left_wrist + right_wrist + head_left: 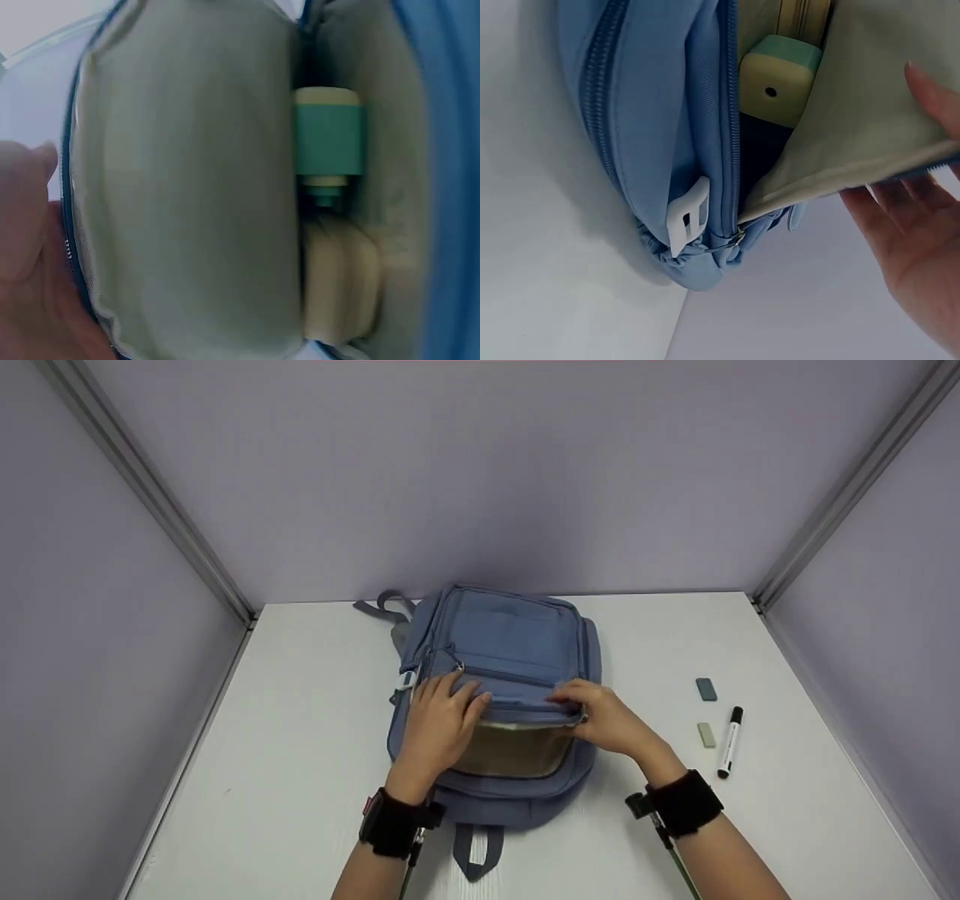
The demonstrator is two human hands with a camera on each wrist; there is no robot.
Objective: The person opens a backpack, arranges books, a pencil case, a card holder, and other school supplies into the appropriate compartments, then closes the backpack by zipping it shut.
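A blue backpack point(517, 637) lies on the white table with a zipped compartment open and its beige lining point(195, 172) showing. My right hand point(611, 720) pinches the rim of the raised flap point(885, 169), thumb inside and fingers outside. My left hand point(441, 720) rests on the flap's outer side, fingers fairly straight and spread; in the left wrist view it stays outside the zipper edge. Within the compartment sit a green-and-cream block-shaped item point(328, 139) and a beige rounded item point(341, 281). Their exact kinds cannot be told.
Right of the backpack lie a black-and-white marker point(730, 742), a small teal block point(706, 689) and a small pale green block point(706, 735). Grey panels point(495, 480) enclose the table point(300, 750) at the back and sides. A loop handle point(478, 855) points toward the front.
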